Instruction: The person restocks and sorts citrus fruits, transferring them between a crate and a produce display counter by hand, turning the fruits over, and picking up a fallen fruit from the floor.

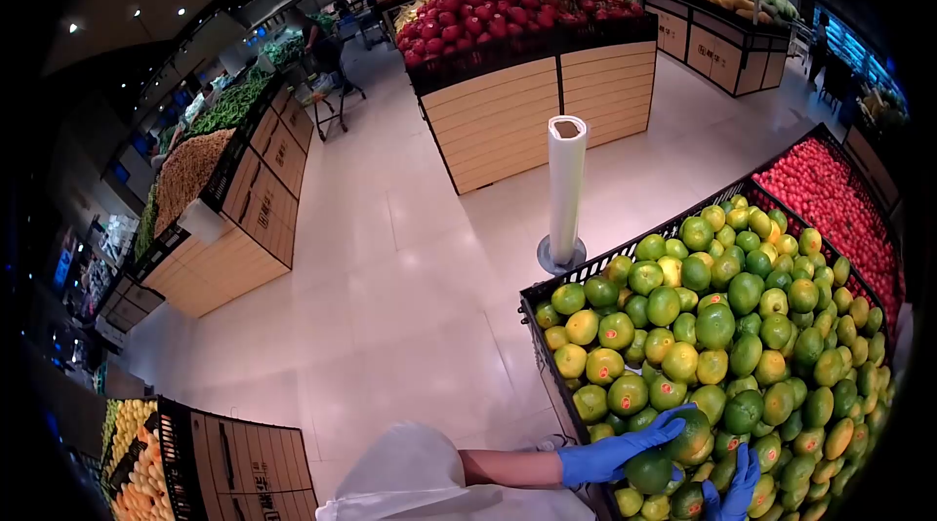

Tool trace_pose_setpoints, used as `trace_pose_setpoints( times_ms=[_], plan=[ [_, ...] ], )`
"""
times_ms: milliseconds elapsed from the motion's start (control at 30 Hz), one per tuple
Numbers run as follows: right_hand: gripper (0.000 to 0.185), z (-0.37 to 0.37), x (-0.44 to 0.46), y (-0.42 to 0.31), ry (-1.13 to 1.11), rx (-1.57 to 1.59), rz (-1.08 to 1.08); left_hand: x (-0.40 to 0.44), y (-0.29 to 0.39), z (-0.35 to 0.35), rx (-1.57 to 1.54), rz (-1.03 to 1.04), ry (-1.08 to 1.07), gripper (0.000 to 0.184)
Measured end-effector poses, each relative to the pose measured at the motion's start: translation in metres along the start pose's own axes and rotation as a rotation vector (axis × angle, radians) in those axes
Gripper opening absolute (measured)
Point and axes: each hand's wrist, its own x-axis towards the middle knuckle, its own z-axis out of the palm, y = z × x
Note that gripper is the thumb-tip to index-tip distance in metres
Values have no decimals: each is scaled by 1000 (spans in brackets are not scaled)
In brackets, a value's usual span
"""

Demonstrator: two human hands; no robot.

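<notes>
Green and yellow citrus fruits [714, 326] fill a black crate [547, 365] at the right, some with small red stickers. My left hand [630, 445], in a blue glove, reaches over the crate's near part, its fingers round a large green fruit [691, 435]. Another dark green fruit [648, 472] sits just below that hand. My right hand [734, 490], also blue-gloved, lies on the fruits to the right, fingers spread and pointing up; no fruit is visibly gripped in it.
A plastic bag roll [566, 194] stands at the crate's far corner. Small red fruits [830, 209] lie beyond the crate. Another stand holds red fruits [488, 9]. Produce stands line the left [259, 199] and bottom left [239, 462]. A person [320, 43] stands by a cart.
</notes>
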Motion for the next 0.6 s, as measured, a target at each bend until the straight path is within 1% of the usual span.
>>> trace_pose_setpoints(
  times_ms=[67,133,167,200,233,267,300,333,367,400,433,467,533,567,600],
  plan=[
    [73,-6,2,2,76,-19,-55,4,-5,0,-19,-20,4,70],
    [76,-15,1,-3,160,-12,-126,2,-1,10,67,6,1,70],
    [76,-21,-3,-10,163,-10,-133,0,2,16,96,17,1,70],
    [75,-30,-4,-23,93,233,-70,-10,17,39,248,-64,38,72],
    [75,-37,-4,-32,21,474,-4,-4,7,37,286,-9,8,69],
    [76,-34,1,-37,-46,683,1,3,-3,36,322,47,-20,66],
    [78,-11,7,-28,-51,995,-26,2,-5,30,317,46,-24,66],
    [81,14,8,-17,-47,1297,-32,2,-9,29,112,-23,-120,61],
    [79,9,12,-22,-84,1174,-110,0,-10,39,146,-67,-111,54],
    [76,10,13,-19,-38,905,-132,-2,-9,49,180,-111,-104,48],
    [75,11,15,-20,-17,781,-172,3,-16,42,235,-132,-98,52],
    [70,10,14,-27,-24,860,-57,6,-25,37,197,-142,4,50],
    [68,11,16,-26,-4,732,-55,9,-21,36,181,-331,60,55],
    [67,11,16,-25,-56,809,16,7,-17,48,114,-322,113,57],
    [66,13,19,-22,-75,927,61,10,-22,38,105,-339,135,58]
  ],
)
